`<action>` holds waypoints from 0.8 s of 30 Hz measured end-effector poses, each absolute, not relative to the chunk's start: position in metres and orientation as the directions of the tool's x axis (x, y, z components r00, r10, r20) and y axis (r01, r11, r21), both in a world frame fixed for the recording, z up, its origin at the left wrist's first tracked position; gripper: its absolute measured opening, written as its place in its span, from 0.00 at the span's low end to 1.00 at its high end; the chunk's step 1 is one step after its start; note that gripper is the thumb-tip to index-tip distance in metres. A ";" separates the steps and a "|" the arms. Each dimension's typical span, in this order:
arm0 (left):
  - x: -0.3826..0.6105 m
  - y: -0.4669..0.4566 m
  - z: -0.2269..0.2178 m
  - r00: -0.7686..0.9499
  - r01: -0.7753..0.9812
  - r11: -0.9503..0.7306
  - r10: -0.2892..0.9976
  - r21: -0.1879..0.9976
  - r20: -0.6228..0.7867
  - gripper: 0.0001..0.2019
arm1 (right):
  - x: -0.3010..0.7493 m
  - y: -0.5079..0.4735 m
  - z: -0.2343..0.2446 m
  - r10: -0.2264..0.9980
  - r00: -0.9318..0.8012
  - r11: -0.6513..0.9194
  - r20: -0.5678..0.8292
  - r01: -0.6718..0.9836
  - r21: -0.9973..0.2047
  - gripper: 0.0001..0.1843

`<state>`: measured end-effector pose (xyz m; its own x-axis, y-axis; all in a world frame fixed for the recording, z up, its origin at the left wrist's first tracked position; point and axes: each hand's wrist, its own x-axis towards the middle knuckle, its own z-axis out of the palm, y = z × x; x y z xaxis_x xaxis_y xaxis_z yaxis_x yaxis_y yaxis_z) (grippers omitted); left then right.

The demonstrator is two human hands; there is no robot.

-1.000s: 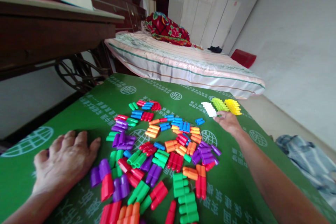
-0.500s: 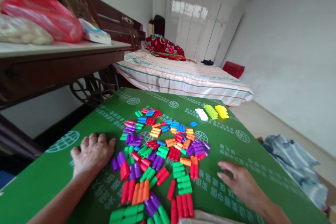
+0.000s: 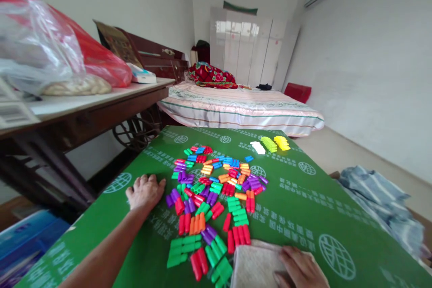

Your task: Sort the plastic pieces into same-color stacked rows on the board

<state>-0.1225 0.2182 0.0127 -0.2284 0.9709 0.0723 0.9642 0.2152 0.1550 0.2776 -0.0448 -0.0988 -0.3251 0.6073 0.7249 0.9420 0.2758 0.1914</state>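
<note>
A heap of small plastic blocks (image 3: 216, 193) in red, green, purple, orange and blue lies spread over a green printed table (image 3: 303, 207). My left hand (image 3: 146, 191) rests flat on the table, fingers spread, just left of the heap. My right hand (image 3: 300, 269) lies at the near edge on a beige folded cloth (image 3: 251, 263), fingers curled over it. At the far side stand three neat rows of blocks: white (image 3: 258, 147), light green (image 3: 269, 144) and yellow (image 3: 281, 142).
A dark wooden desk (image 3: 101, 108) with plastic bags (image 3: 50, 58) stands to the left. A bed (image 3: 243, 105) lies behind the table. Blue fabric (image 3: 381, 202) lies on the floor at right, blue boxes (image 3: 27, 238) at lower left.
My right hand has drawn back from the white row at the far side to the near edge and now rests on the cloth. The view has pulled back and up; my left hand stayed put.
</note>
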 end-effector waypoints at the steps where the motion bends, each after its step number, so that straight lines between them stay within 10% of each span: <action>1: -0.123 0.219 0.013 -0.230 0.964 0.218 0.971 0.149 0.063 0.28 | 0.272 -0.046 -0.096 0.601 -0.299 0.262 0.741 0.950 0.171 0.12; 24: -0.123 0.126 -0.010 0.189 0.912 -0.213 0.977 0.350 0.103 0.23 | 0.249 -0.064 -0.068 0.773 -0.102 0.167 0.626 0.985 -0.045 0.16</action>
<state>-0.1227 0.1257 -0.0101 0.1887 0.9766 0.1034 0.9123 -0.2133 0.3496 0.2494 -0.0637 -0.0680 -0.1025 0.7727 0.6264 0.9848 0.1674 -0.0454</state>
